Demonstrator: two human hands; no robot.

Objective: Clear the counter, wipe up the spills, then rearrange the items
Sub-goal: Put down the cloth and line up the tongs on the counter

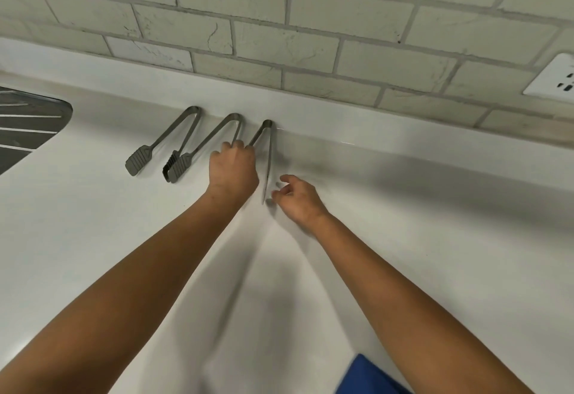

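3 grey tongs lie in a row along the back edge of the white counter (403, 238), hinges twd the tiled wall: left tongs (161, 142), middle tongs (202, 148), right tongs (267, 157). Left hand (233, 170) is fisted over the right tongs' left arm; right hand (298, 198) curls loosely, fingers apart, just beside the other arm's tip, contact unclear. Blue cloth (366, 378) sits at the front edge.

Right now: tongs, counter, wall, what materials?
Tongs: thin grey arms with a dull sheen, likely brushed steel; ribbed dark tips, maybe silicone. Counter: smooth seamless white with a soft gloss, possibly solid surface. Wall: pale veined brick-laid tiles with grey grout, stone-look.
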